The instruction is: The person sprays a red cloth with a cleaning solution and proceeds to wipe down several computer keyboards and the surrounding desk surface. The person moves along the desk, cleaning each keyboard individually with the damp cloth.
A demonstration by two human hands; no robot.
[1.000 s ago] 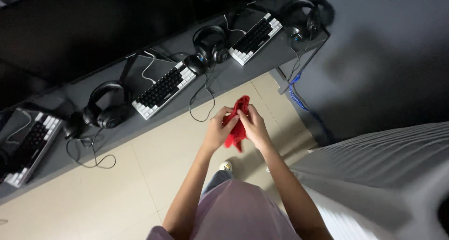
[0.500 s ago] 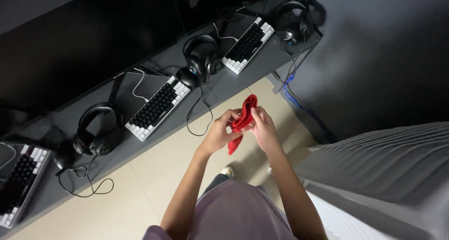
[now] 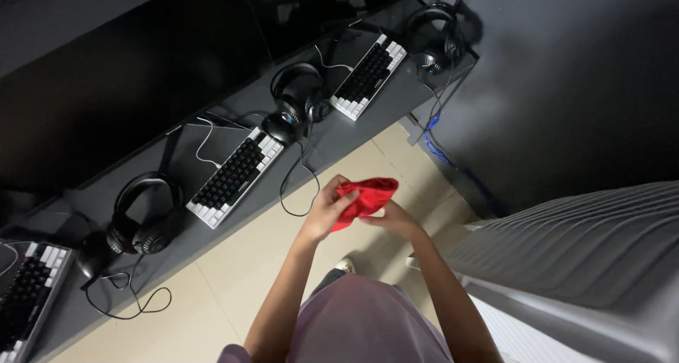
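I hold a small red cloth [image 3: 366, 194] in front of my chest with both hands. My left hand [image 3: 326, 211] grips its left side, fingers curled over the fabric. My right hand [image 3: 395, 221] pinches the cloth's lower right part from below. The cloth is bunched and spread a little between the two hands. Both hands hover above the beige tiled floor [image 3: 212, 292], just short of the long grey desk [image 3: 311, 154].
On the desk lie black-and-white keyboards [image 3: 235, 177] [image 3: 370, 76] [image 3: 25, 303], black headsets [image 3: 141, 218] [image 3: 300, 98] [image 3: 437, 37] and a mouse [image 3: 278, 129] with loose cables. Dark monitors [image 3: 141, 73] stand behind. A grey ribbed case [image 3: 580, 250] is at my right, a dark wall [image 3: 566, 87] beyond.
The view has swung left along the desk. My hands have turned the red cloth from hanging upright to lying spread between them, and my hands sit slightly farther apart.
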